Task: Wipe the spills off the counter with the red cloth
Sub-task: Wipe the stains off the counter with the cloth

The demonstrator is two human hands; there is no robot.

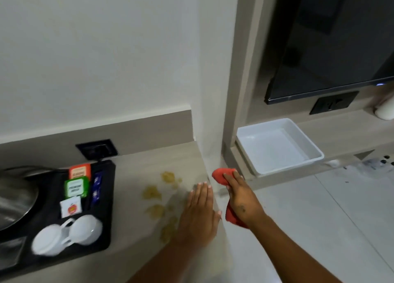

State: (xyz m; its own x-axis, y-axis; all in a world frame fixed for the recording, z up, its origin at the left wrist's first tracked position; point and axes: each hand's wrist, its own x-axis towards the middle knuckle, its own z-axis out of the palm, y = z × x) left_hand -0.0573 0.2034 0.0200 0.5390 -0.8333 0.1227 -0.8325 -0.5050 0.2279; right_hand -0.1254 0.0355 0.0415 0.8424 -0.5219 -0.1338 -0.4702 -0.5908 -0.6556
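Several yellowish spills [156, 199] lie on the beige counter [136, 167], between a black tray and the counter's right edge. My left hand [199, 212] rests flat on the counter at that edge, fingers together, partly over the nearest spills. My right hand [241, 197] hangs just past the edge, over the floor, and grips the red cloth [219, 175]. The cloth bunches out above my fingers and below my wrist. It does not touch the spills.
A black tray [106, 199] on the left holds tea sachets, two upturned white cups [66, 233] and a metal kettle [15, 195]. A wall corner rises behind the counter's end. A white square tray [311, 150] sits on a lower shelf under a dark screen.
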